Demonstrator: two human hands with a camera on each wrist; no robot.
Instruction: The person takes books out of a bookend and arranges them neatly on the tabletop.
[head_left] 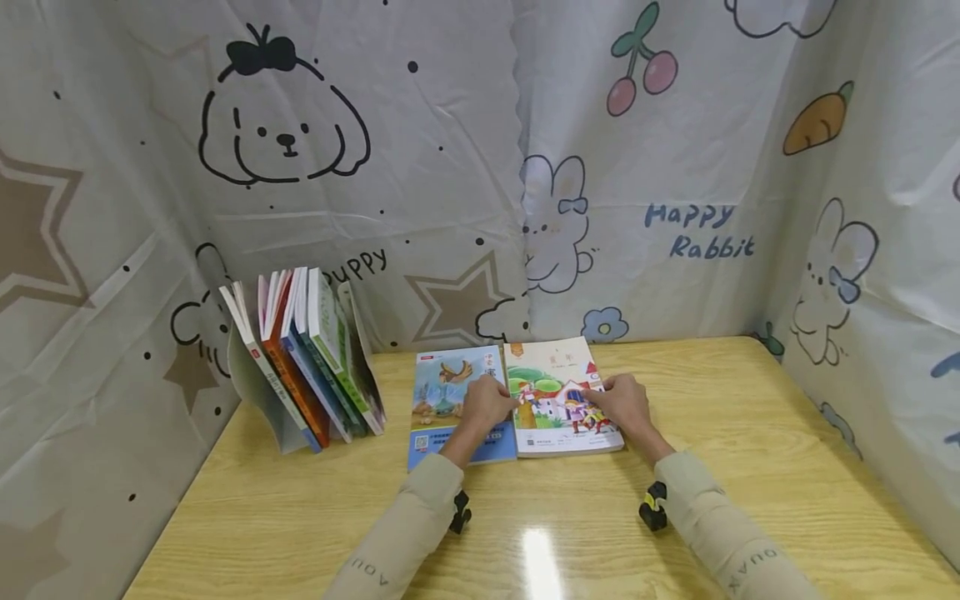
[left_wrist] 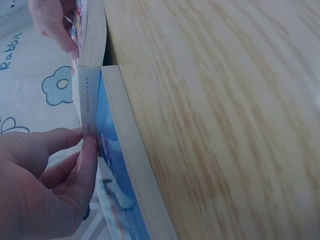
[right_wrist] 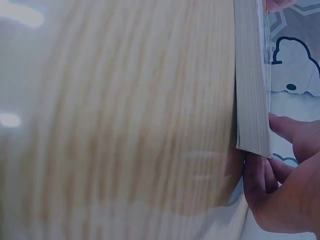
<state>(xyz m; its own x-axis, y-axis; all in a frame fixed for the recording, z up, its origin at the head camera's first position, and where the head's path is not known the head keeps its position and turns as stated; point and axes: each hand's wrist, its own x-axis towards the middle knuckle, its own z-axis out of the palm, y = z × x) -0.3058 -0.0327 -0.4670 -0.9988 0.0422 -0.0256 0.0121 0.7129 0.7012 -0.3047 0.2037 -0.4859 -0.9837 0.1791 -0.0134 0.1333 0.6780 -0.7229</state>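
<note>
A thick white paperback book (head_left: pixel 543 358) with a colourful cartoon cover lies face up toward the back of the table. My left hand (head_left: pixel 487 406) holds its spine edge; in the left wrist view the thumb meets the cover edge and a finger lies along the spine (left_wrist: pixel 90 95). On the opposite side, my right hand (head_left: pixel 627 406) grips the page edge (right_wrist: pixel 251 75), thumb over the cover and fingers at the corner below. Beside it on the left, partly under my left hand, lies a thinner blue paperback book (head_left: pixel 433 396), also face up.
Several books (head_left: pixel 296 358) stand leaning in a pale book holder (head_left: pixel 258 408) at the table's left. A printed cloth (head_left: pixel 450 208) hangs behind and along both sides of the wooden table (head_left: pixel 570 525).
</note>
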